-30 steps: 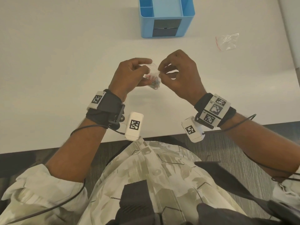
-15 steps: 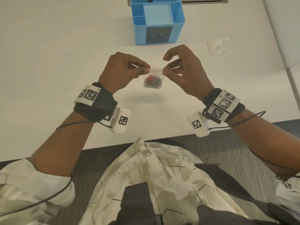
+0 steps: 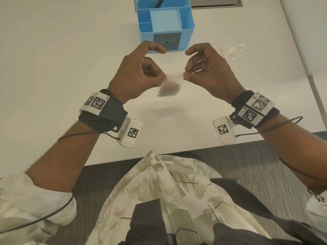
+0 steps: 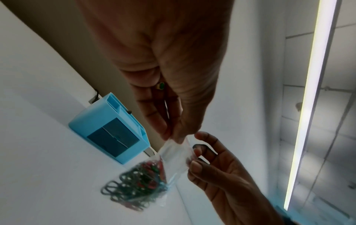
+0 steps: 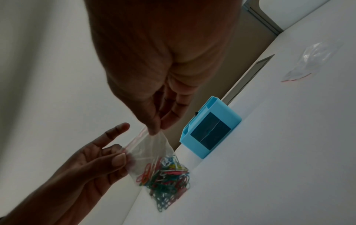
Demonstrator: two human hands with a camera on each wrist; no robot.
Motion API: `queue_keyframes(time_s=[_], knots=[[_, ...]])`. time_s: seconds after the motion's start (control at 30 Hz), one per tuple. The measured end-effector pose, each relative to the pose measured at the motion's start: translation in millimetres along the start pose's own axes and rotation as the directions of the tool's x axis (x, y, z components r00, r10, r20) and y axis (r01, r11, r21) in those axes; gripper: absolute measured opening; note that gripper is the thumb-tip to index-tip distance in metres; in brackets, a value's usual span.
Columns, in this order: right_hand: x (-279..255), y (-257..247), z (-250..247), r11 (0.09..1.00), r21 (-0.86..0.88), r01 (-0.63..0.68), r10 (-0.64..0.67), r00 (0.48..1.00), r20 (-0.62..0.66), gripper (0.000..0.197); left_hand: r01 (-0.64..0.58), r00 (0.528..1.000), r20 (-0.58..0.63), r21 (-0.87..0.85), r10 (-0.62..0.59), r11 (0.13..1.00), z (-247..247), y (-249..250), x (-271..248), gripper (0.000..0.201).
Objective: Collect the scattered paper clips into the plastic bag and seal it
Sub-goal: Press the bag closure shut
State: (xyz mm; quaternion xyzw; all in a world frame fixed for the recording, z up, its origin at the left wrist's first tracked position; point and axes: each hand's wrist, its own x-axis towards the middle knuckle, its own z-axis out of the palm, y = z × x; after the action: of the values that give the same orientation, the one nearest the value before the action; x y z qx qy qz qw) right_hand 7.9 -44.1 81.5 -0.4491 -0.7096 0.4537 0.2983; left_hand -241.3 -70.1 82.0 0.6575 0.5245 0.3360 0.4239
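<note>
A person seated at a white tabletop (image 3: 53, 68) holds a small clear plastic bag (image 3: 172, 82) up in the air between both hands, above the surface. The left hand (image 3: 134, 75) pinches the bag's left top corner between thumb and fingers; the right hand (image 3: 210, 71) pinches the right top corner in the same way. The index finger of each hand is lifted clear of the bag. A thin red strip runs along the top edge of the bag, stretched between the two pinches; whether that edge is pressed closed cannot be told.

A heap of coloured paper clips (image 5: 165, 176), red, green, blue and yellow, sits bunched in the bottom of the bag, which hangs down from the fingers.

Behind the hands, farther back on the tabletop, stands a light blue desk organiser (image 3: 165, 23) with several open compartments on top and a dark panel on its front face. To the right of it, well apart from the hands, a second clear plastic bag (image 3: 233, 52) with a red edge lies crumpled flat on the tabletop. Both wrists wear dark bands carrying printed square markers.
</note>
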Motion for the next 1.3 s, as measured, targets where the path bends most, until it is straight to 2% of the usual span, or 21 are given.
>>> queue_keyframes(time_s=[0.23, 0.4, 0.53, 0.7, 0.83, 0.97, 1.03, 1.17, 1.3], knots=[[4.5, 8.2, -17.7, 0.999, -0.011, -0.039, 0.039, 0.999, 0.037, 0.049, 0.044, 0.999, 0.002, -0.013, -0.044, 0.999, 5.4, 10.4, 8.8, 0.052], [10.5, 14.0, -24.1, 0.994, -0.089, -0.059, 0.064, 0.997, 0.048, 0.051, 0.056, 0.998, 0.020, 0.060, -0.057, 0.997, 8.3, 17.0, 14.2, 0.053], [12.0, 14.4, -28.2, 0.982, -0.190, 0.018, 0.001, 0.995, 0.100, 0.047, 0.069, 0.998, -0.005, 0.110, -0.069, 0.992, 10.4, 16.2, 13.1, 0.053], [13.1, 6.8, -33.3, 0.972, -0.209, 0.104, -0.066, 0.982, 0.180, 0.043, 0.047, 0.998, -0.051, 0.077, -0.043, 0.996, 14.6, 17.0, 13.0, 0.052], [16.5, 9.0, -41.0, 0.943, -0.271, 0.193, -0.143, 0.970, 0.195, 0.030, 0.013, 0.998, -0.064, 0.088, -0.008, 0.996, 17.5, 19.9, 15.3, 0.048], [23.0, 9.6, -35.8, 0.923, -0.340, 0.182, -0.074, 0.949, 0.306, 0.054, -0.004, 0.999, -0.045, 0.118, 0.010, 0.993, 14.2, 27.2, 19.3, 0.049], [27.0, 9.5, -26.0, 0.923, -0.332, 0.196, -0.087, 0.945, 0.314, 0.047, -0.013, 1.000, -0.017, 0.156, 0.015, 0.988, 13.6, 31.3, 21.1, 0.050], [32.7, 8.1, -14.3, 0.911, -0.305, 0.278, -0.207, 0.947, 0.245, 0.020, -0.023, 1.000, 0.013, 0.193, 0.021, 0.981, 12.9, 34.7, 21.2, 0.049], [31.7, 6.4, -14.5, 0.908, -0.266, 0.325, -0.267, 0.936, 0.230, 0.014, -0.020, 1.000, 0.018, 0.214, 0.017, 0.977, 12.8, 36.0, 21.3, 0.048]])
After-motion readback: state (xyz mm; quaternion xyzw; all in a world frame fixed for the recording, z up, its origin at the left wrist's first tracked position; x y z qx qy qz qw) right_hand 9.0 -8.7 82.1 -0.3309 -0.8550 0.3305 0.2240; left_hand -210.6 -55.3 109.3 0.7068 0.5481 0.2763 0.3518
